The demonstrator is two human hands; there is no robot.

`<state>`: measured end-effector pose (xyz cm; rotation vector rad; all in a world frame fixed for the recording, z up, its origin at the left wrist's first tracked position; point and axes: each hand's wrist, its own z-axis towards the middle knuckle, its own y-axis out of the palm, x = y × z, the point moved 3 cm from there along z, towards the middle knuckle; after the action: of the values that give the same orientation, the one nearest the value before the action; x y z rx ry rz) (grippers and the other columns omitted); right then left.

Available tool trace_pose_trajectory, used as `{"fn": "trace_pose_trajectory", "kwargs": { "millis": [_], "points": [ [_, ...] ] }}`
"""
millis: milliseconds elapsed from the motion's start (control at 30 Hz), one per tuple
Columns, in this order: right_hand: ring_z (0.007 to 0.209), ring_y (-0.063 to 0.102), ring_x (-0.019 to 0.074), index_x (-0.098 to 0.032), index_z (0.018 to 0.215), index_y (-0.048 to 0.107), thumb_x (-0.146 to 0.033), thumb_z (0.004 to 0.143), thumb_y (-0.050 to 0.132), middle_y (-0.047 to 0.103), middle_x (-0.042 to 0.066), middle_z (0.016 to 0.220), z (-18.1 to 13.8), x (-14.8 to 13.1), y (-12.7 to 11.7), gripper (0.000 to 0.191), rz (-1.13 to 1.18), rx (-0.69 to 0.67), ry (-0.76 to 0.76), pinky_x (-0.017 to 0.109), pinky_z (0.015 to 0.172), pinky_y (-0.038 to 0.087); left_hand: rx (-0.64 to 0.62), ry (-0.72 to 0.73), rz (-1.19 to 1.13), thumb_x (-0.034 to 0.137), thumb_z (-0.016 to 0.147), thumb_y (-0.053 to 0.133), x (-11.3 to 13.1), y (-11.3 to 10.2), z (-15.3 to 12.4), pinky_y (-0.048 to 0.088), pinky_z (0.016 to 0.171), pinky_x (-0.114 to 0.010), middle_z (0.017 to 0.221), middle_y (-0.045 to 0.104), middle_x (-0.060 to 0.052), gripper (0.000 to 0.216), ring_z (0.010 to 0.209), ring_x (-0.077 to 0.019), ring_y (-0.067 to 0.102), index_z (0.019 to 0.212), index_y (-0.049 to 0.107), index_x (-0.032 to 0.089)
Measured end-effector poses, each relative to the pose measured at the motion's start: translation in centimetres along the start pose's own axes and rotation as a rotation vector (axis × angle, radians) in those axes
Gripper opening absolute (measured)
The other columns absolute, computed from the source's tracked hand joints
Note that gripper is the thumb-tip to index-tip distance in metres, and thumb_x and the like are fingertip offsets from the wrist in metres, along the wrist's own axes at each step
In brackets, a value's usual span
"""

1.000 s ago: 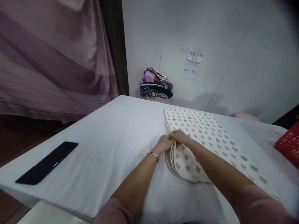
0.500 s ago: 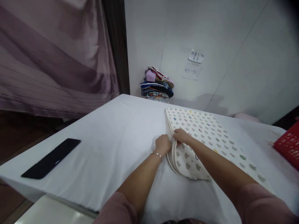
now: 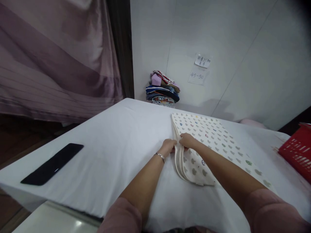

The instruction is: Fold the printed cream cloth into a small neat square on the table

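A folded cream cloth (image 3: 228, 147) printed with grey mouse-head shapes and a few coloured ones lies on the right half of the white-covered table (image 3: 116, 139). Several layers show along its left edge, which curls up near me. My right hand (image 3: 188, 141) is closed on the layers at that edge, thumb and fingers pinching them. Just left of it, my left hand (image 3: 168, 146), with a bracelet at the wrist, grips the outer layer of the same edge. Its fingertips are partly hidden behind the cloth.
A flat black rectangular object (image 3: 53, 164) lies at the table's left. Behind the far edge is a stack of folded clothes (image 3: 162, 89) by the wall. A red plastic basket (image 3: 297, 150) stands at the right. Handwritten paper notes (image 3: 197, 76) hang on the wall; a pink curtain (image 3: 53, 55) hangs left.
My left hand has turned, its fingers now extending to the cloth's edge instead of being curled as a fist beside it. My right hand keeps its pinch. The view has shifted slightly.
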<state>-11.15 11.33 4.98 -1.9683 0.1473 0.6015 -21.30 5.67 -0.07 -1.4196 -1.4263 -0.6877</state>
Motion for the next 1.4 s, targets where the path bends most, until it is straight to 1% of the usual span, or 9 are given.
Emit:
{"fn": "trace_pose_trajectory", "kwargs": {
  "millis": [300, 467, 667, 833, 967, 1100, 1200, 1300, 1400],
  "points": [
    [0.041, 0.059, 0.0195, -0.012, 0.103, 0.06, -0.011, 0.074, 0.052, 0.056, 0.001, 0.05, -0.4, 0.0, 0.4, 0.03, 0.065, -0.027, -0.022, 0.028, 0.042, 0.049, 0.048, 0.086, 0.18, 0.023, 0.075, 0.057, -0.3, -0.1, 0.8, 0.045, 0.053, -0.022, 0.076, 0.068, -0.007, 0.018, 0.063, -0.016, 0.062, 0.085, 0.065, 0.011],
    [0.04, 0.056, 0.0166, -0.013, 0.1, 0.061, -0.011, 0.074, 0.051, 0.055, -0.003, 0.046, -0.7, 0.8, 1.0, 0.028, 0.313, -0.016, -0.029, 0.026, 0.041, 0.048, 0.132, 0.128, 0.382, 0.018, 0.072, 0.058, 1.3, -0.7, 3.2, 0.045, 0.069, -0.025, 0.086, 0.07, -0.014, 0.015, 0.088, -0.0232, 0.065, 0.078, 0.069, 0.01],
    [0.037, 0.053, 0.0133, -0.013, 0.102, 0.058, -0.013, 0.075, 0.051, 0.052, -0.005, 0.045, -0.8, 1.4, 2.6, 0.028, 0.559, -0.006, -0.082, 0.023, 0.037, 0.047, 0.185, 0.07, 0.5, 0.021, 0.075, 0.057, 3.1, -0.4, 6.2, 0.046, 0.07, -0.025, 0.095, 0.07, -0.019, 0.023, 0.093, -0.0239, 0.066, 0.092, 0.069, 0.009],
    [0.043, 0.053, 0.0103, -0.014, 0.112, 0.055, -0.027, 0.081, 0.054, 0.056, -0.004, 0.056, -1.1, 2.3, 3.3, 0.034, 0.738, -0.059, -0.108, 0.021, 0.041, 0.048, 0.3, 0.08, 0.57, 0.028, 0.082, 0.051, 2.7, -1.4, 6.1, 0.046, 0.075, -0.028, 0.109, 0.066, -0.016, 0.028, 0.102, -0.0245, 0.062, 0.103, 0.063, 0.015],
    [0.055, 0.058, 0.0114, -0.014, 0.117, 0.054, -0.035, 0.08, 0.057, 0.062, 0.001, 0.073, -1.0, 3.8, 3.3, 0.043, 0.826, -0.088, -0.169, 0.024, 0.051, 0.051, 0.361, 0.102, 0.659, 0.027, 0.082, 0.049, 2.3, -2.6, 5.5, 0.046, 0.075, -0.03, 0.105, 0.066, -0.014, 0.025, 0.099, -0.0245, 0.062, 0.101, 0.061, 0.016],
    [0.085, 0.063, 0.0182, -0.018, 0.106, 0.063, -0.036, 0.08, 0.054, 0.067, 0.007, 0.097, 0.2, 7.7, 0.5, 0.033, 0.645, 0.225, -0.219, 0.031, 0.076, 0.054, 0.282, 0.085, 0.674, 0.026, 0.077, 0.054, 2.6, -2.7, 6.0, 0.046, 0.071, -0.029, 0.105, 0.066, -0.015, 0.024, 0.098, -0.0254, 0.062, 0.097, 0.063, 0.015],
    [0.109, 0.057, 0.0245, -0.02, 0.112, 0.062, -0.036, 0.081, 0.048, 0.059, 0.008, 0.124, 1.8, 12.4, -3.0, 0.037, 0.319, 0.446, -0.184, 0.039, 0.094, 0.046, 0.25, 0.08, 0.666, 0.027, 0.077, 0.056, 3.0, -2.5, 7.3, 0.045, 0.067, -0.026, 0.1, 0.068, -0.016, 0.022, 0.092, -0.0239, 0.064, 0.092, 0.065, 0.013],
    [0.127, 0.043, 0.0285, -0.016, 0.119, 0.059, -0.037, 0.083, 0.043, 0.049, 0.013, 0.136, 3.5, 17.9, -6.5, 0.044, -0.052, 0.55, -0.107, 0.042, 0.107, 0.034, 0.232, 0.063, 0.647, 0.028, 0.077, 0.056, 3.5, -2.2, 9.0, 0.044, 0.065, -0.024, 0.097, 0.069, -0.016, 0.022, 0.088, -0.0222, 0.065, 0.087, 0.067, 0.012],
    [0.132, 0.035, 0.0309, -0.016, 0.126, 0.053, -0.043, 0.086, 0.037, 0.046, 0.014, 0.139, 4.6, 23.7, -9.0, 0.051, -0.292, 0.584, 0.049, 0.046, 0.108, 0.031, 0.239, 0.054, 0.63, 0.029, 0.077, 0.057, 4.2, -1.9, 10.7, 0.044, 0.065, -0.023, 0.096, 0.069, -0.016, 0.02, 0.089, -0.0219, 0.065, 0.085, 0.067, 0.013]
  ]
}}
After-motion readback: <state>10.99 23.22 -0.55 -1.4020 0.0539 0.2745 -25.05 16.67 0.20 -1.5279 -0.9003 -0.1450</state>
